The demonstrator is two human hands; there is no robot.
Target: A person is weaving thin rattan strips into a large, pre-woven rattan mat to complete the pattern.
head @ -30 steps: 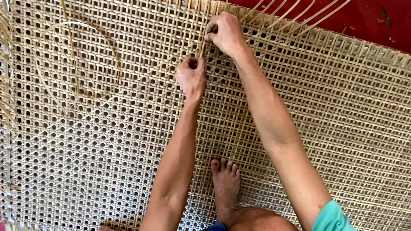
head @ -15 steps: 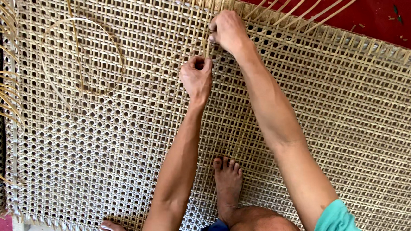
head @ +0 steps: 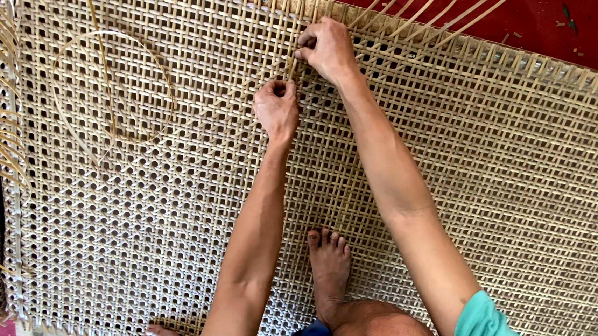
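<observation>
Cane webbing (head: 451, 143) fills my view, a big woven panel lying flat on the red floor (head: 568, 2). My right hand (head: 329, 46) sits near the far edge, fingers pinched shut on a thin cane strand (head: 292, 67) — it has slid a little nearer since a moment ago. My left hand (head: 277, 110) is curled closed just below it, knuckles on the weave, close to the right but apart. Its place has barely changed. A loose strand loops (head: 107, 83) on the panel, well to the left.
</observation>
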